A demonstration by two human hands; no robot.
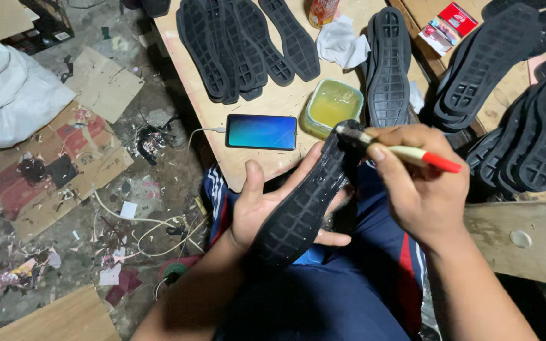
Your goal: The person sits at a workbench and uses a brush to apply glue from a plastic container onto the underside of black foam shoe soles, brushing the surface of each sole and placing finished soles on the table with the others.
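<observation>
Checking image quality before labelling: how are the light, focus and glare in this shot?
Head view: light falls brightly on the wooden board and left hand; the lower corners sink into shadow; the phone screen glows; the sole tread reads sharp; edges bend slightly.

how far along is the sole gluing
Hard to say what is done: a row of black soles lies on the board. In hand: the left hand holds one sole while the right hand brushes its tip. Stacked soles sit at right.
</observation>
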